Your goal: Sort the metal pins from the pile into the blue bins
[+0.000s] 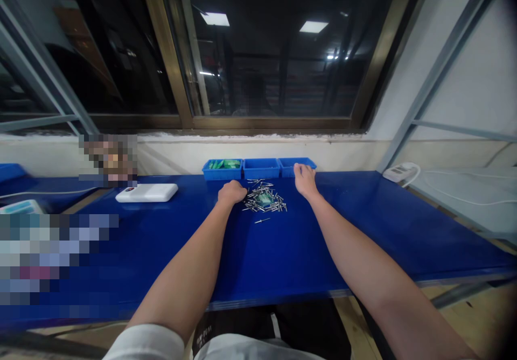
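A loose pile of silver blind rivets lies on the blue table around a small clear-green packet. At the left edge of the pile is my left hand, its fingers curled in; what they hold, if anything, is hidden. My right hand is at the front of the right blue bin, fingers bent together near its rim; I cannot make out anything in them. One single rivet lies apart, nearer to me. The middle blue bin stands between the other two.
The left blue bin holds green packets. A white power bank-like box lies on the table at left. A white power strip with a cable sits at the right back. Metal frames and a window stand behind.
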`<state>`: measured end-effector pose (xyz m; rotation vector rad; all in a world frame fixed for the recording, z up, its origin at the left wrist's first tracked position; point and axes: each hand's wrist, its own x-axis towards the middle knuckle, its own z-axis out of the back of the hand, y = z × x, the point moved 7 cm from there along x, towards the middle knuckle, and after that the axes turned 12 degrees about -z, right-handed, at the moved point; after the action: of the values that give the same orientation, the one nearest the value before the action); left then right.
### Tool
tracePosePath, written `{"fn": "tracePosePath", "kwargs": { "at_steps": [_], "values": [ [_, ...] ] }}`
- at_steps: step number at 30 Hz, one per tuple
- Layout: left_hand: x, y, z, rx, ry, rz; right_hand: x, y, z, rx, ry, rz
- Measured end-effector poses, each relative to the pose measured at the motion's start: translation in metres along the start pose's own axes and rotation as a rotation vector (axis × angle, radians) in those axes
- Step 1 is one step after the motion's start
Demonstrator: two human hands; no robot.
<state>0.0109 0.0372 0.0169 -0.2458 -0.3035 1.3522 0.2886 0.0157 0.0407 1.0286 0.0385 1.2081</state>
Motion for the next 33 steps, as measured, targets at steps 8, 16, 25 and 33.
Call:
{"fn": "tracePosePath", "kwargs": {
  "at_steps": [8, 16, 25, 33],
  "values": [
    [0.003, -0.006, -0.007, 0.076, 0.030, -0.057, -0.015, 0.022, -0.008, 0.017, 0.125, 0.123],
    [0.002, -0.012, -0.005, 0.008, -0.011, -0.037, -0.035, 0.043, -0.024, 0.022, 0.335, 0.201],
    [-0.003, -0.025, 0.009, -0.166, -0.186, -0.184, -0.041, 0.049, -0.030, 0.082, 0.422, 0.233],
    [-0.012, -0.057, 0.008, -0.366, -0.198, -0.537, -0.054, 0.070, -0.029, 0.235, 0.506, 0.322]
  ]
}}
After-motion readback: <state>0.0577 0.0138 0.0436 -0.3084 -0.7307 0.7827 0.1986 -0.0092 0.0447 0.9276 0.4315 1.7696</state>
